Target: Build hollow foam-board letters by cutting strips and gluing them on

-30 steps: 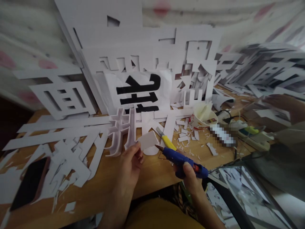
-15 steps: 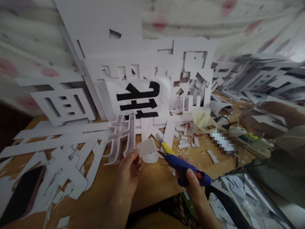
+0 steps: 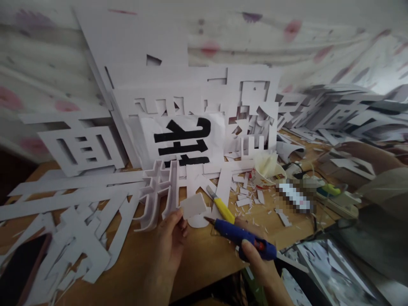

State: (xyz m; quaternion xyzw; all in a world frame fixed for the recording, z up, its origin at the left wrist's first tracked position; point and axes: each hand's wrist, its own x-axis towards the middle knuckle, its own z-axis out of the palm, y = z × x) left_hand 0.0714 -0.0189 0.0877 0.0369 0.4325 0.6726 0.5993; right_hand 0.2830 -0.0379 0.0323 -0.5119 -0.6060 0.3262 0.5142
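Left hand (image 3: 172,230) pinched card (image 3: 193,207); right hand (image 3: 257,258) gripped glue gun (image 3: 234,233), long axis slanting left, nozzle (image 3: 209,220) just beside card's lower right corner.

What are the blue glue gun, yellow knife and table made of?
Glue gun: probably hard plastic; its blue body looks smooth and moulded.
Knife: likely plastic handle, plain yellow; grey blade looks metal.
Table: perhaps wood or laminate, its top smooth and brown.
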